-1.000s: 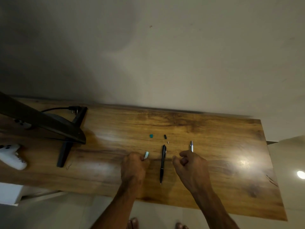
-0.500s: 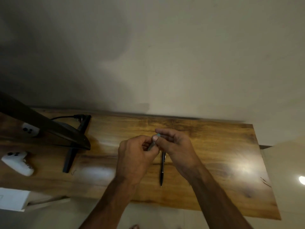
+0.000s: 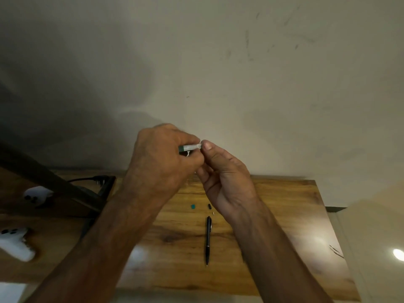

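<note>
I hold a small white pen barrel with a green end up in front of the wall, above the wooden table. My left hand grips the barrel by its green end. The thumb and fingers of my right hand pinch its other tip. Below on the table lie a black pen, a small teal piece, a small black piece and a tiny white piece.
A dark monitor on a black stand, with a cable, fills the table's left part. Two white game controllers lie at the left edge, one near me and one farther back. The wall rises directly behind the table.
Both hands rose from the table with the white barrel and now meet higher, in front of the wall. The silver pen seen a second ago is out of sight.
</note>
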